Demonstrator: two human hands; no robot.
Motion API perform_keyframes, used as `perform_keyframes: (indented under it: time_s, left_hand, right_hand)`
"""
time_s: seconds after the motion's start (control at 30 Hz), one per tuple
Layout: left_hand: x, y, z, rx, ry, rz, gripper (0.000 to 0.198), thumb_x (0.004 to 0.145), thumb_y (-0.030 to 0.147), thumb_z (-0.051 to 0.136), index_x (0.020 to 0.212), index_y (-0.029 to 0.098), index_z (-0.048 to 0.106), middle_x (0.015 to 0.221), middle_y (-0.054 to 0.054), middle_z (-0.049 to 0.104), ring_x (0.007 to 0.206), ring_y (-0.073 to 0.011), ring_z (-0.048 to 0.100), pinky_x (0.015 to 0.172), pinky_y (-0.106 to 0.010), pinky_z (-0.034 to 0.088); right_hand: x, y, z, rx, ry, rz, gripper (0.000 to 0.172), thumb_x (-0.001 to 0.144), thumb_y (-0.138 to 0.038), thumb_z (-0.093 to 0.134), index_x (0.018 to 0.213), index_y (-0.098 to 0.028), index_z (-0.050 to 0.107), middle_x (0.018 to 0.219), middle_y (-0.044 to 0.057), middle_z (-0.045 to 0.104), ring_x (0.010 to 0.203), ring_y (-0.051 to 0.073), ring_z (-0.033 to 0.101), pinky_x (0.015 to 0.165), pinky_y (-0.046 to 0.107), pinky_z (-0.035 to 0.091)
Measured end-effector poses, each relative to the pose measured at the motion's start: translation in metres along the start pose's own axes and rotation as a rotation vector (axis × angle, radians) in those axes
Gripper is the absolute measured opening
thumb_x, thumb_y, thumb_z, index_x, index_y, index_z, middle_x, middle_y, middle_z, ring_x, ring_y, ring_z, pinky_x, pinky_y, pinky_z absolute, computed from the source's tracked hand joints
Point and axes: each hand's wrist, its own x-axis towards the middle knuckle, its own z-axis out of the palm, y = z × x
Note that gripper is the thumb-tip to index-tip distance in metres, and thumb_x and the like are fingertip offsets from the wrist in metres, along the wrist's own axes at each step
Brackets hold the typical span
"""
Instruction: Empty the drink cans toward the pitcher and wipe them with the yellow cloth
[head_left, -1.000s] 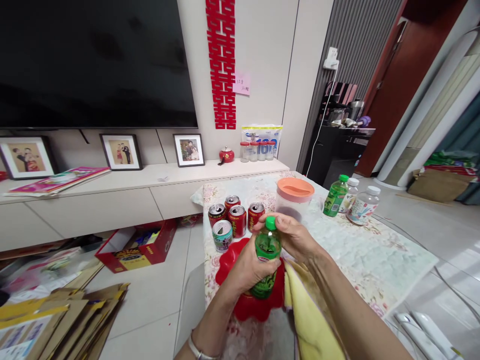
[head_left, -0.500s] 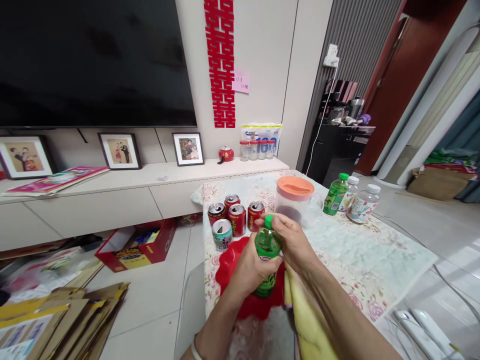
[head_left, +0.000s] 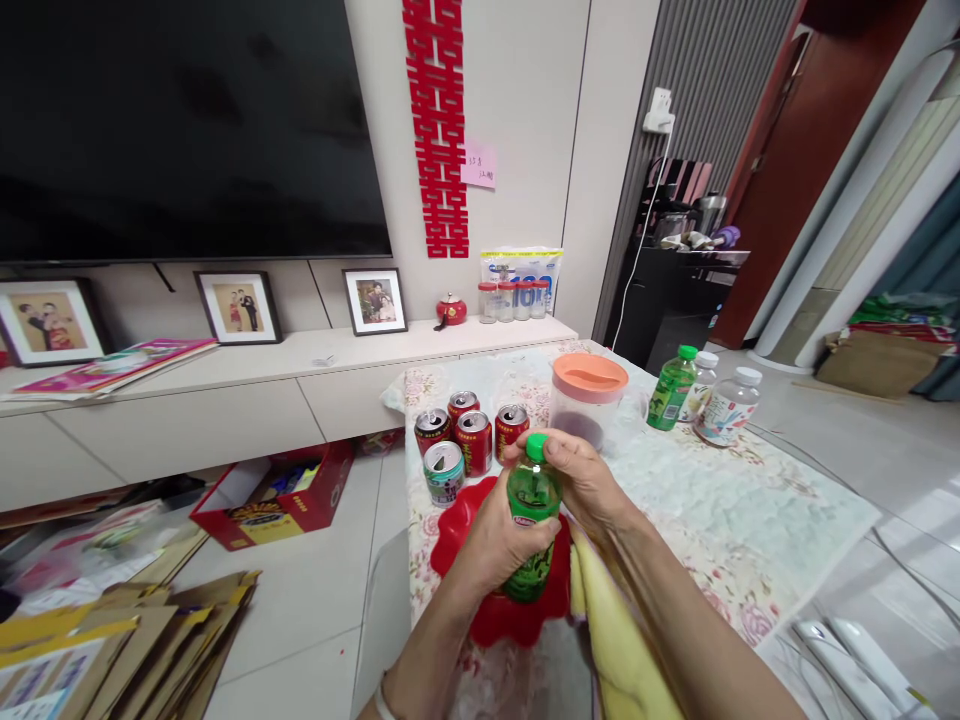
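Above the red tray (head_left: 456, 530), left hand (head_left: 496, 535) clasps the green bottle (head_left: 532, 497), right hand (head_left: 591, 482) pinches its cap (head_left: 535, 446): seemingly the cap-turning step, needing firm counter-hold.

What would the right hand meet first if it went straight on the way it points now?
The right hand is pinching the green cap of the bottle held by the left hand. Past the cap, it would probably meet the nearest red can, though depth is unclear.
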Motion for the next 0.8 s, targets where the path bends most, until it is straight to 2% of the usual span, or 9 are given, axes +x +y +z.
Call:
perform_keyframes:
  time_s: [0.13,0.23,0.33,0.43,0.5,0.6,0.7,0.73,0.8]
  left_hand:
    - [-0.001,-0.006,0.004,0.047,0.057,0.001,0.042,0.066,0.032,0.072,0.103,0.024,0.055,0.092,-0.001,0.062,0.086,-0.0224,0.060,0.081,-0.035,0.050]
    - [-0.002,-0.013,0.004,-0.020,0.041,0.004,0.046,0.069,0.033,0.076,0.109,0.022,0.056,0.100,-0.004,0.067,0.093,-0.0249,0.065,0.086,-0.037,0.053]
    - [-0.003,-0.020,0.001,-0.087,0.030,0.014,0.051,0.072,0.038,0.081,0.115,0.022,0.059,0.109,-0.007,0.071,0.101,-0.0276,0.067,0.091,-0.040,0.055]
    - [-0.006,-0.023,-0.003,-0.116,0.028,0.027,0.057,0.077,0.047,0.084,0.123,0.022,0.060,0.116,-0.008,0.073,0.106,-0.0291,0.069,0.096,-0.041,0.055]
    - [-0.007,-0.024,-0.005,-0.115,0.018,0.038,0.059,0.079,0.050,0.085,0.124,0.022,0.061,0.117,-0.008,0.074,0.106,-0.0289,0.070,0.097,-0.040,0.055]
    - [-0.008,-0.026,-0.005,-0.104,0.027,0.046,0.060,0.078,0.054,0.087,0.122,0.022,0.063,0.113,-0.007,0.075,0.103,-0.0282,0.069,0.098,-0.040,0.056]
    - [-0.009,-0.029,-0.006,-0.132,0.049,0.042,0.064,0.078,0.060,0.086,0.123,0.020,0.064,0.112,-0.007,0.076,0.104,-0.0288,0.069,0.098,-0.040,0.055]
    - [-0.010,-0.030,-0.006,-0.142,0.052,0.038,0.064,0.078,0.062,0.086,0.122,0.020,0.064,0.113,-0.008,0.076,0.105,-0.0290,0.069,0.098,-0.040,0.054]
    - [-0.012,-0.032,-0.006,-0.160,0.043,0.030,0.066,0.078,0.062,0.086,0.124,0.020,0.065,0.115,-0.008,0.076,0.106,-0.0287,0.069,0.099,-0.040,0.053]
  right_hand:
    - [-0.001,0.005,0.001,-0.055,0.049,-0.044,0.050,0.082,-0.066,0.090,0.101,-0.021,0.082,0.098,0.008,0.084,0.086,0.021,0.077,0.082,0.032,0.058]
    - [-0.004,0.011,-0.001,-0.119,0.065,-0.068,0.053,0.089,-0.072,0.081,0.109,-0.023,0.081,0.105,0.009,0.085,0.093,0.023,0.078,0.087,0.036,0.059]
    - [-0.012,0.018,-0.005,-0.224,0.048,-0.080,0.061,0.093,-0.076,0.075,0.126,-0.025,0.079,0.129,0.011,0.081,0.116,0.029,0.076,0.105,0.044,0.056]
    - [-0.022,0.024,-0.008,-0.348,0.069,-0.098,0.069,0.094,-0.076,0.073,0.144,-0.029,0.072,0.158,0.009,0.065,0.148,0.033,0.058,0.127,0.051,0.040]
    - [-0.031,0.025,-0.009,-0.429,0.098,-0.106,0.073,0.094,-0.076,0.072,0.151,-0.030,0.067,0.165,0.008,0.058,0.159,0.033,0.046,0.134,0.053,0.029]
    - [-0.046,0.021,-0.014,-0.552,0.152,-0.109,0.069,0.099,-0.074,0.066,0.151,-0.029,0.067,0.161,0.011,0.062,0.155,0.035,0.049,0.134,0.057,0.029]
    - [-0.067,0.018,-0.026,-0.700,0.224,-0.102,0.056,0.097,-0.063,0.071,0.137,-0.024,0.076,0.148,0.016,0.070,0.142,0.042,0.060,0.128,0.068,0.034]
    - [-0.076,0.019,-0.031,-0.783,0.245,-0.096,0.052,0.093,-0.057,0.075,0.132,-0.022,0.078,0.144,0.019,0.072,0.140,0.045,0.060,0.126,0.071,0.034]
    - [-0.095,0.026,-0.041,-1.117,0.285,-0.085,0.053,0.091,-0.050,0.071,0.131,-0.017,0.080,0.146,0.024,0.070,0.141,0.049,0.059,0.123,0.073,0.039]
